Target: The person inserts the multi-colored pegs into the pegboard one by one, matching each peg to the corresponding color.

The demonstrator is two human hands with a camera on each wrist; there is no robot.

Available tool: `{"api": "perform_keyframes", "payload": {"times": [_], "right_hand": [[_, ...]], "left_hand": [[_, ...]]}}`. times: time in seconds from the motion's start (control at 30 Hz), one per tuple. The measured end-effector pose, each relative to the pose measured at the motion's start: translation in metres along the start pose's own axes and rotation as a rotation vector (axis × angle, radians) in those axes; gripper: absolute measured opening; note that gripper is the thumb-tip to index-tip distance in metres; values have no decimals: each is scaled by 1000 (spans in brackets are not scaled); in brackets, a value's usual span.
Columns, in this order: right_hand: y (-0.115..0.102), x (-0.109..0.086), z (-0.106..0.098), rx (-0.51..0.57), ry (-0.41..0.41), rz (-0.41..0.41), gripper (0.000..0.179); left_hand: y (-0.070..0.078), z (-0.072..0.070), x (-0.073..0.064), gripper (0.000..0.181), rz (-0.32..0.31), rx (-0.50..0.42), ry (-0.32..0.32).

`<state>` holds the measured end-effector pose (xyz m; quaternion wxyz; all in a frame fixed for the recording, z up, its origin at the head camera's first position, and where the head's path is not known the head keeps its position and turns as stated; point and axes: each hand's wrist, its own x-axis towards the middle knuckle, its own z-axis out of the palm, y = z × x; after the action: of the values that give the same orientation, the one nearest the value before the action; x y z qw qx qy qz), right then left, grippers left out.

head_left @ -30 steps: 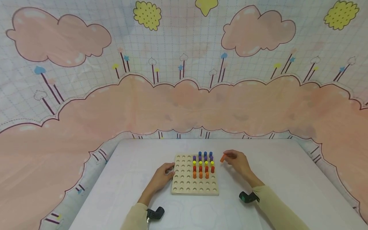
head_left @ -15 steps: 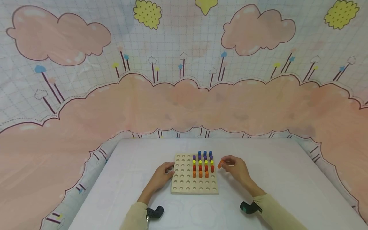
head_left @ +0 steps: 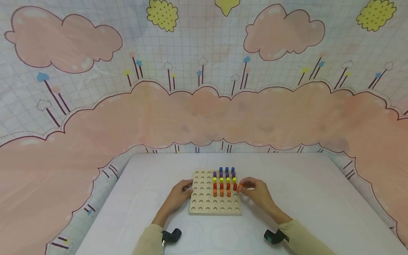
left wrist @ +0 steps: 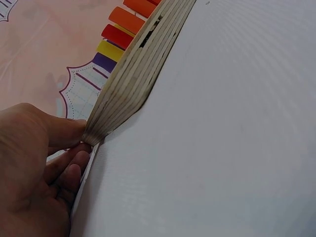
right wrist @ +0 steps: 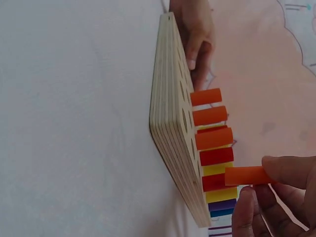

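Observation:
A wooden pegboard (head_left: 215, 211) lies flat on the white table, with rows of upright blue, purple, yellow, red and orange pegs in its right part. My right hand (head_left: 259, 193) pinches an orange peg (right wrist: 247, 176) between thumb and fingertips. That peg is tilted in the head view, over the board's right edge beside the end of the orange row. At the opposite edge, my left hand (head_left: 177, 197) holds the board's side with thumb and curled fingers. In the left wrist view, the thumb (left wrist: 64, 132) meets the board's edge; some contact is hidden.
Rows of bare holes (head_left: 200, 189) fill the board's left side and its front rows. The white table (head_left: 302, 187) extends on both sides, backed by a patterned cloth (head_left: 204, 117). A black wrist camera (head_left: 275, 236) sits near each cuff.
My right hand has moved left and toward me, carrying the orange peg from beyond the board's right side to its edge. The left hand stays at the left edge.

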<state>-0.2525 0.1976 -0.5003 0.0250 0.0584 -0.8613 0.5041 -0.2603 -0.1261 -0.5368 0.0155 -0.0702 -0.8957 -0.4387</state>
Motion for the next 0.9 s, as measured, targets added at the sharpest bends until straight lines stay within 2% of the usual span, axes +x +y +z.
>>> {"api": "perform_keyframes", "payload": {"times": [0.3, 0.63, 0.9], "right_hand": [[5, 0, 8, -33, -33, -10, 16], [6, 2, 11, -70, -22, -44, 17], [10, 6, 13, -67, -82, -50, 19]], "left_hand": [[0, 2, 1, 41, -1, 6, 4], [2, 3, 3, 42, -8, 2, 6], [3, 3, 4, 42, -12, 2, 12]]}}
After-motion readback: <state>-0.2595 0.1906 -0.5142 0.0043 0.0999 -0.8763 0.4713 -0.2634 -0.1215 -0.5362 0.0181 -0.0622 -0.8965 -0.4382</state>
